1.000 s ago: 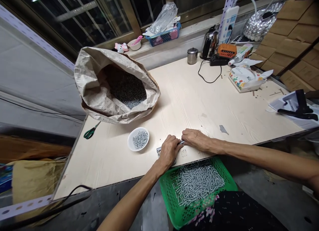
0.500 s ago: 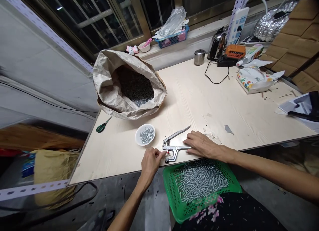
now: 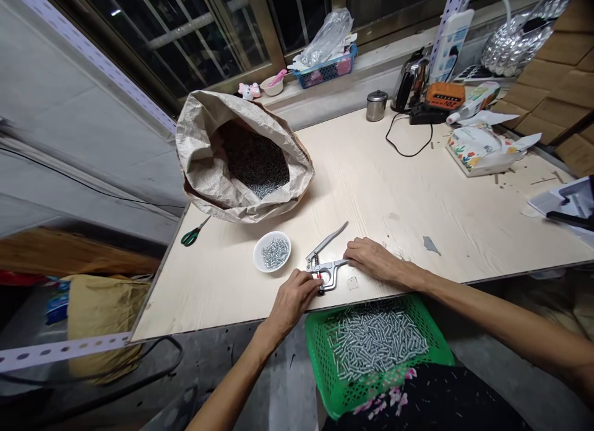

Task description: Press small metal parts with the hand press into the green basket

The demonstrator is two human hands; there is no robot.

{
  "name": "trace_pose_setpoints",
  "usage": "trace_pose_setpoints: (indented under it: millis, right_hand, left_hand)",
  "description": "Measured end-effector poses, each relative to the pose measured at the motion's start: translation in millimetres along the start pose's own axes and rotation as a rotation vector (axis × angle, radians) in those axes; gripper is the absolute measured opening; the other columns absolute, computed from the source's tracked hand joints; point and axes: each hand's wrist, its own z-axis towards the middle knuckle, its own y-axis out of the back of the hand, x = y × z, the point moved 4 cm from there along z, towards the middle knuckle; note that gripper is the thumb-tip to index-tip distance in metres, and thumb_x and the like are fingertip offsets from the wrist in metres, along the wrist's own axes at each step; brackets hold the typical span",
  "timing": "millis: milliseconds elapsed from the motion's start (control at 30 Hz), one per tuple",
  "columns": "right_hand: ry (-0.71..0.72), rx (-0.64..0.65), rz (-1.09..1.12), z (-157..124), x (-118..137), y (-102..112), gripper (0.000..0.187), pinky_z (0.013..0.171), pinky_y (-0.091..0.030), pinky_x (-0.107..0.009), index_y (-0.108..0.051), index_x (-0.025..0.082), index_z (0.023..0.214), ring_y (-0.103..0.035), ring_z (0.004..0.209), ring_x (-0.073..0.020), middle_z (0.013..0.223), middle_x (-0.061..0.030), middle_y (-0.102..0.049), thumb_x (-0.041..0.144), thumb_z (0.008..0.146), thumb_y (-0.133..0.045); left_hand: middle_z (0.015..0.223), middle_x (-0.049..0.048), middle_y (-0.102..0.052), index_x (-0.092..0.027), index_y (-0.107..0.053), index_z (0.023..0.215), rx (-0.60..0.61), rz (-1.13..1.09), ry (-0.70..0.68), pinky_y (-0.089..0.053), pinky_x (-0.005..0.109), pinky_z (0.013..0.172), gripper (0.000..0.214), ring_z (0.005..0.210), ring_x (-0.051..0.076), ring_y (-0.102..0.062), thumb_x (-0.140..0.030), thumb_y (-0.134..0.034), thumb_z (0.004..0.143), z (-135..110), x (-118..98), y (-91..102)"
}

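Silver hand pliers point(image 3: 326, 264) lie on the pale wooden table point(image 3: 408, 202) near its front edge, handles spread. My right hand point(image 3: 374, 259) rests with curled fingers on the lower handle. My left hand point(image 3: 296, 295) is pinched closed at the pliers' jaw end; whatever it pinches is too small to make out. Just left sits a small white bowl point(image 3: 271, 251) of little metal pieces. Below the table edge, a green basket point(image 3: 377, 350) full of short metal tubes rests on my lap.
A large paper sack point(image 3: 241, 155) of metal parts stands at the back left, with green scissors point(image 3: 193, 233) beside it. A kettle point(image 3: 411, 81), tin cup point(image 3: 375, 104), black cable point(image 3: 408, 140) and tissue pack point(image 3: 482, 149) lie at the far right.
The pliers' handles, first covered by both hands, have sprung apart. My left hand drew back from the jaw, then returned to it pinched. My right hand stayed on the lower handle.
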Motion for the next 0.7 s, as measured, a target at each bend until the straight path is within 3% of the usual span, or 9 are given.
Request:
trace_pose_setpoints:
  millis: [200,367,467,600,667,700]
  right_hand:
    - [-0.022,-0.005,0.012,-1,-9,1,0.014,0.071,-0.036,-0.029,-0.060,0.018,0.082,-0.050,0.080,-0.0165,0.082,-0.0032,-0.059,0.015,0.091,-0.049]
    - [-0.014,-0.003,0.005,-1,-14,3,0.015,0.070,-0.036,-0.029,-0.060,0.018,0.081,-0.050,0.079,-0.0162,0.083,-0.0031,-0.058,0.016,0.091,-0.049]
    - [-0.022,-0.014,0.004,-1,-13,3,0.017,0.070,-0.036,-0.029,-0.060,0.018,0.081,-0.051,0.078,-0.0162,0.081,-0.0033,-0.059,0.015,0.091,-0.048]
    - [-0.024,-0.042,0.035,-2,-11,1,0.019,0.070,-0.038,-0.030,-0.061,0.018,0.083,-0.052,0.078,-0.0164,0.083,-0.0043,-0.059,0.015,0.092,-0.045]
    - [-0.020,-0.054,0.050,-2,-11,0,0.020,0.070,-0.039,-0.030,-0.061,0.018,0.084,-0.052,0.078,-0.0165,0.083,-0.0048,-0.059,0.015,0.093,-0.043]
    - [-0.018,-0.059,0.056,-3,-11,0,0.021,0.070,-0.039,-0.030,-0.061,0.018,0.085,-0.052,0.078,-0.0166,0.083,-0.0051,-0.059,0.016,0.093,-0.043]
  left_hand:
    - [0.083,0.0055,-0.061,-0.017,-0.066,0.090,-0.068,0.040,0.119,-0.047,0.026,0.070,0.021,0.079,0.016,-0.056,-0.029,-0.048,0.093,1,10,-11.0]
    - [0.080,0.0051,-0.061,-0.016,-0.065,0.086,-0.077,0.146,0.115,-0.046,0.026,0.066,0.023,0.076,0.016,-0.057,-0.027,-0.046,0.094,5,11,-17.3]
    - [0.078,0.0048,-0.061,-0.016,-0.064,0.084,-0.131,0.168,0.099,-0.046,0.027,0.065,0.024,0.074,0.016,-0.056,-0.025,-0.044,0.094,4,-9,-8.1]
    - [0.083,0.0054,-0.064,-0.017,-0.065,0.094,-0.131,0.160,-0.055,-0.046,0.026,0.063,0.020,0.076,0.016,-0.055,-0.027,-0.048,0.093,1,-48,10.6]
    - [0.087,0.0058,-0.065,-0.018,-0.066,0.097,-0.156,0.222,-0.011,-0.046,0.027,0.064,0.020,0.077,0.017,-0.055,-0.028,-0.048,0.093,4,-46,24.9]
    - [0.087,0.0060,-0.066,-0.018,-0.067,0.096,-0.184,0.274,0.083,-0.046,0.028,0.065,0.021,0.078,0.018,-0.055,-0.027,-0.048,0.093,7,-37,34.0]
